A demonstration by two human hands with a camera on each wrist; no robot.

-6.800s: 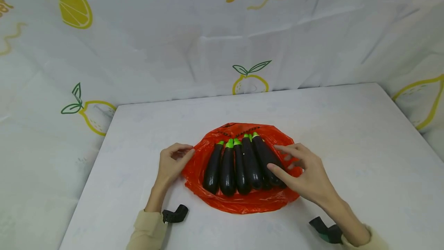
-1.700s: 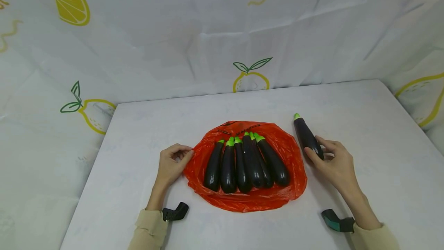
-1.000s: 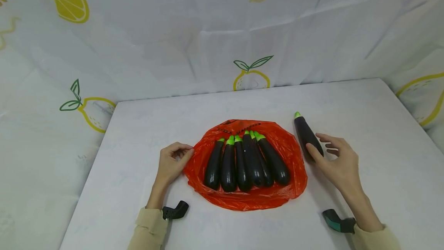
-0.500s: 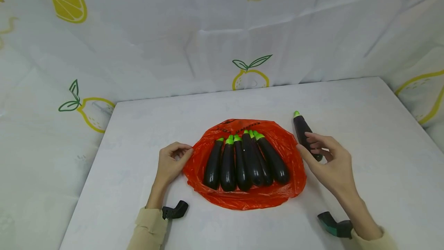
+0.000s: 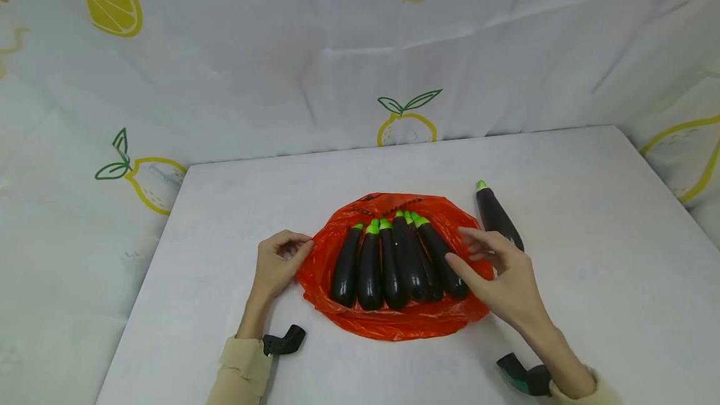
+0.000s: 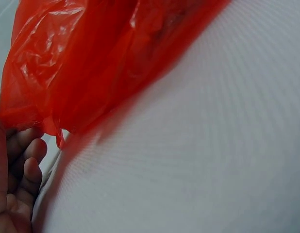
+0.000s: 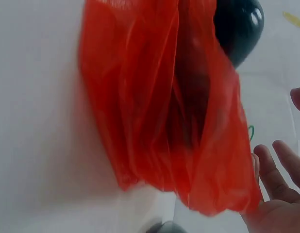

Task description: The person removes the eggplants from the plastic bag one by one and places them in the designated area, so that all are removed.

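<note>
A red plastic bag point(image 5: 394, 330) lies spread on the table with several dark eggplants point(image 5: 369, 274) side by side in it, green stem ends pointing away. My left hand point(image 5: 275, 267) pinches the bag's left edge; in the left wrist view, curled fingers point(image 6: 31, 165) meet the red film. Above the bag's right edge hovers my right hand point(image 5: 503, 283), its thumb and fingers spread, close to the rightmost eggplant in the bag point(image 5: 439, 252). It holds nothing. Right of the bag, a single eggplant point(image 5: 495, 214) lies on the table, its lower end partly behind the right hand.
The white table point(image 5: 253, 199) reaches back to a white cloth point(image 5: 253, 80) printed with lemons. Both wrists carry a black camera mount, the left mount point(image 5: 284, 340) and the right mount point(image 5: 523, 377).
My right hand has moved one eggplant from the bag to the table on the right, let go of it, and come back left over the bag. The left hand stays put.
</note>
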